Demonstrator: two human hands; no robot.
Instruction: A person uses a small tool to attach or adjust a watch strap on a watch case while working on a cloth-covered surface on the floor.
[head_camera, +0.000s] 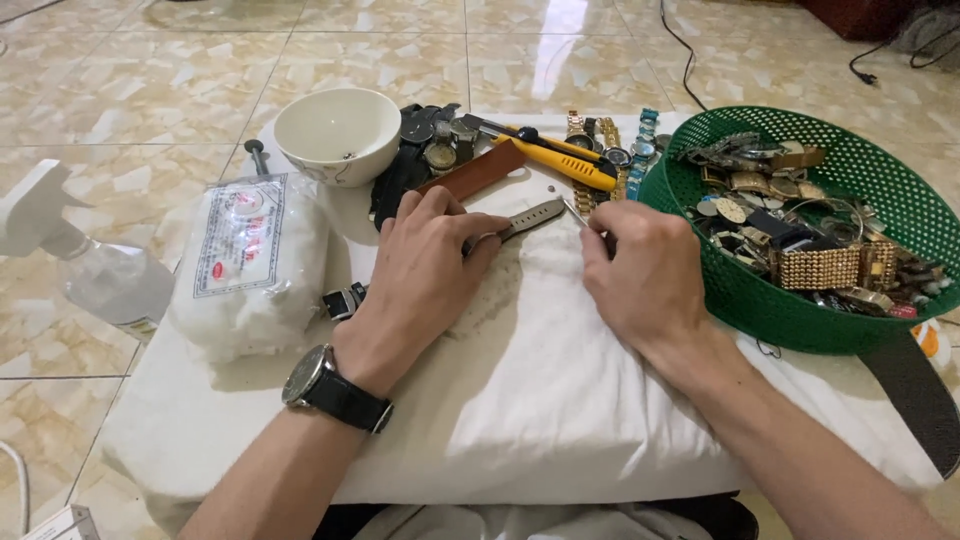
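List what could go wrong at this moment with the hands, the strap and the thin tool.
1. The right hand aims a thin metal tool at the grey strap pinned by the left hand; a slip could jab the left fingers.
2. The soft white cushion may let the strap shift under pressure.
3. A small part freed there could get lost in the cloth folds.

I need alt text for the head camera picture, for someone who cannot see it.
A person's left hand pins a grey watch strap on a white cushion while the right hand works a thin metal tool at it. A green basket of watches sits right, a white bowl behind.
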